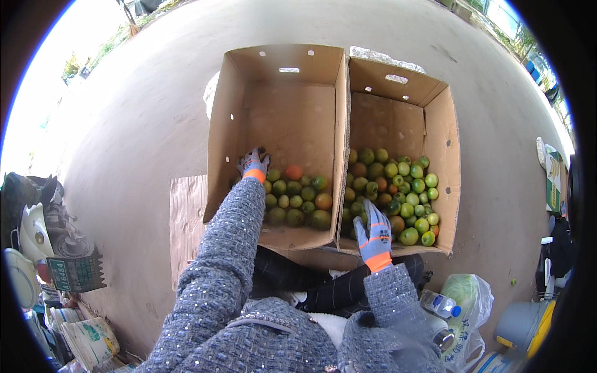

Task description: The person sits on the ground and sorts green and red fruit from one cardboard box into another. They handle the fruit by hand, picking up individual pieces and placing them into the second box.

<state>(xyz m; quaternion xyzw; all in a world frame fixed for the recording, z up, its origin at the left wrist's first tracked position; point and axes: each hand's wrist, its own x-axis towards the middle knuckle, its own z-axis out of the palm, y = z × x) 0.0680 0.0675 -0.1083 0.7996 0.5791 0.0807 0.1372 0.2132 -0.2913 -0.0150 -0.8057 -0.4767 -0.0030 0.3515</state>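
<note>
Two open cardboard boxes stand side by side before me. In the left box (289,116), green and reddish tomatoes (295,189) cover the near half of the bottom. My left hand (254,164), in a grey glove with an orange cuff, reaches down by that box's left wall, beside the tomatoes; what lies under its fingers is hidden. The right box (440,121) holds a larger group of mostly green tomatoes (413,199). Over its near left part, my right hand (374,233) rests against tomatoes, thumb apart from the fingers, gripping none that I can see.
A flat cardboard sheet (186,224) lies left of the boxes. Buckets (91,342) and assorted gear crowd the lower left. On my right are a water bottle (440,304), a plastic bag with a pale green vegetable (466,291) and a grey bucket (517,324). Concrete floor (135,140) surrounds everything.
</note>
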